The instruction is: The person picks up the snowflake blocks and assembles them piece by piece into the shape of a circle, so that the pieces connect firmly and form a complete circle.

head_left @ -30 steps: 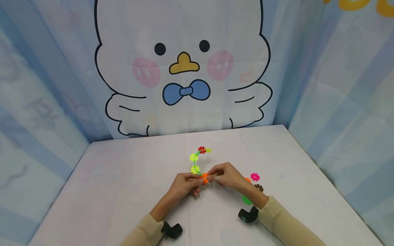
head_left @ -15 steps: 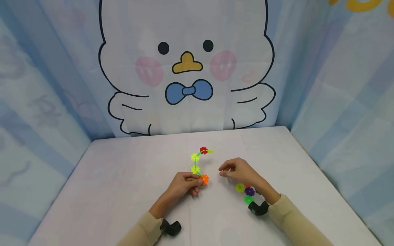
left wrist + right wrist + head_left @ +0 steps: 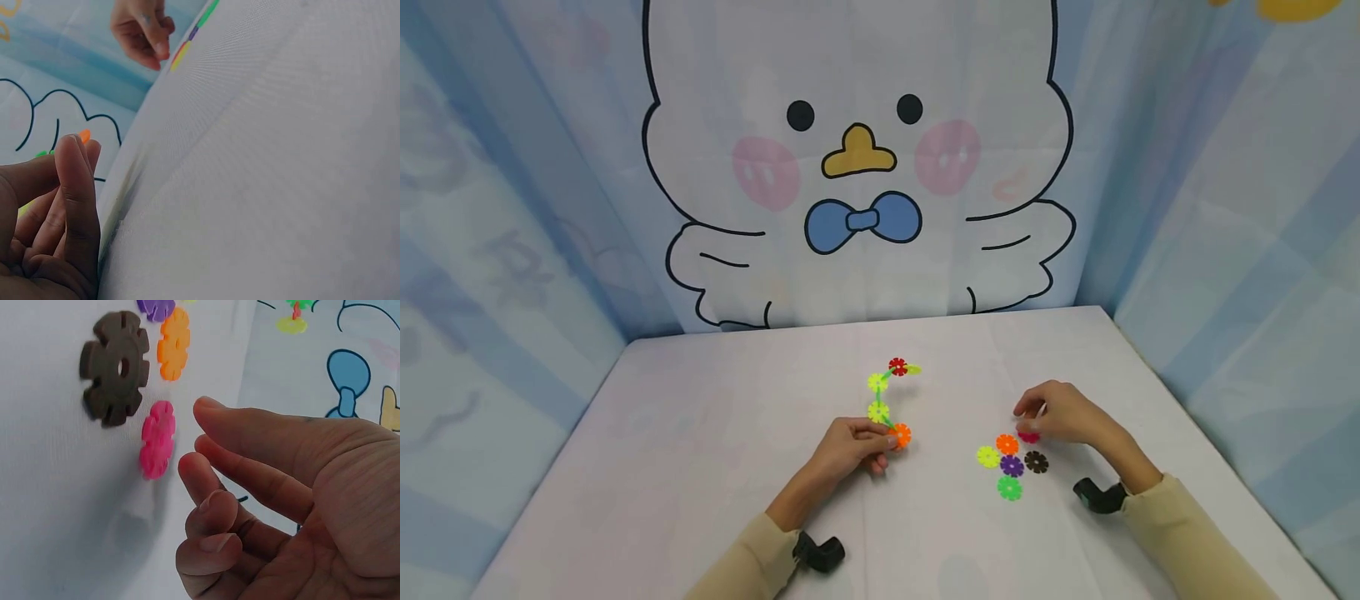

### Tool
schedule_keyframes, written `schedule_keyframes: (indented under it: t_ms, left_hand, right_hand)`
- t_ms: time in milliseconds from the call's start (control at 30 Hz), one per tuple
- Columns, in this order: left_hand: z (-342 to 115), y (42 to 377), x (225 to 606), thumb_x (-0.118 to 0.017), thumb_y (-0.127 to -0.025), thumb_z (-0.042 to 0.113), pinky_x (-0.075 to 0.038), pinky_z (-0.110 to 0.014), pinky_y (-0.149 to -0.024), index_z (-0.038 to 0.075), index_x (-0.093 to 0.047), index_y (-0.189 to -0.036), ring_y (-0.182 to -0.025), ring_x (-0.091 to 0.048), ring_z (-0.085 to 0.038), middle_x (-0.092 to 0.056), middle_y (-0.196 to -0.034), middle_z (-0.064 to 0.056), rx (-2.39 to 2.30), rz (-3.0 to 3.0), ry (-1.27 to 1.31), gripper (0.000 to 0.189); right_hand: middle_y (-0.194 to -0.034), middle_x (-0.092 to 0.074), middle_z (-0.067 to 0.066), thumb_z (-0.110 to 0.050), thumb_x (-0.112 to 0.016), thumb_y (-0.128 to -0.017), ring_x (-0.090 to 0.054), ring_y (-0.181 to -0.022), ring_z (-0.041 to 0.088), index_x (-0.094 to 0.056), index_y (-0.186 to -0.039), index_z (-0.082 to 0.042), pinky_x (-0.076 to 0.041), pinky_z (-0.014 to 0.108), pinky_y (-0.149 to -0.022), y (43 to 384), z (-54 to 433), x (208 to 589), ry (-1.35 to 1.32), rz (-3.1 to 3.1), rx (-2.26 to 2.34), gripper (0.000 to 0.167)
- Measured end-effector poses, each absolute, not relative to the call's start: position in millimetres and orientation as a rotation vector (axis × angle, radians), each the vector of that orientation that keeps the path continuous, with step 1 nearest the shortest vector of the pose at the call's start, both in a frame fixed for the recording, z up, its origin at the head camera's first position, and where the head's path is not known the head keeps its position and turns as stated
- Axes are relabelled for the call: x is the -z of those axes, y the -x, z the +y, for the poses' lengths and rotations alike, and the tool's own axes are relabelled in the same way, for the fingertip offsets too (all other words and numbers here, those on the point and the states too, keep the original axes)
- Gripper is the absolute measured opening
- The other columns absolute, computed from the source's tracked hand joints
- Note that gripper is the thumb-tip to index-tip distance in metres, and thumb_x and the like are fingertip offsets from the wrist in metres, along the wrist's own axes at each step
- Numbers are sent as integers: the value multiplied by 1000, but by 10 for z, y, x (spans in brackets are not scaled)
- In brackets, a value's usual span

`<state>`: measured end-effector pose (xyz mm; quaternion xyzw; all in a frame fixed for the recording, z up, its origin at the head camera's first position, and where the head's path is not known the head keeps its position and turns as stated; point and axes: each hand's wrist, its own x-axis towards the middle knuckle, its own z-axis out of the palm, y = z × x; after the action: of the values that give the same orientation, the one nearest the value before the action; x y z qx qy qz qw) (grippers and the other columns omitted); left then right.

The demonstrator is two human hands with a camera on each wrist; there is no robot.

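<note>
The pink flower-shaped disc with notched rim, seemingly of plastic (image 3: 158, 440), lies on the white table (image 3: 700, 417), just beside the fingertips of the right hand (image 3: 1063, 412). I judge it light, rather stiff and a little slippery, not easily broken. Because it is thin and flat, it would be best taken by 2 opposite edges, where the notches give some grip. The thumb and fingers of the right hand are slightly apart, bent loosely, with nothing between them.

The left hand (image 3: 852, 450) pinches the orange flower-shaped plastic disc (image 3: 902, 436) at the near end of a chain of yellow, green and red discs (image 3: 878, 412). The chain probably weighs little, but its slotted joints may twist or loosen, so holding close to a joint seems safer.
</note>
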<state>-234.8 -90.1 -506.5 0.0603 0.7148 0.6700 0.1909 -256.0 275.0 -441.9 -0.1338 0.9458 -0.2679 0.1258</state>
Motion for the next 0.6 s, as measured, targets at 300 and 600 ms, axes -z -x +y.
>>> schedule_keyframes:
  t_ms: [300, 600]
  left_hand:
    - [-899, 2336, 5054, -79, -95, 12, -59, -21, -62, -9, -72, -116, -58, -66, -7, -78, -78, -4, -1883, 2006, -166, 30]
    - [-893, 2341, 5036, -78, -95, 10, -59, -21, -62, -9, -72, -117, -58, -66, -7, -80, -82, -8, -1883, 2000, -160, 30]
  right_hand:
    - [-87, -71, 3, -13, -86, -86, -59, -84, 19, -79, -99, -4, -53, 32, -75, 2549, 2821, 4411, 403, 2755, 716, 17]
    - [-87, -72, 4, -11, -89, -83, -59, -84, 20, -80, -97, -4, -52, 31, -74, 2558, 2813, 4439, 371, 2758, 730, 18]
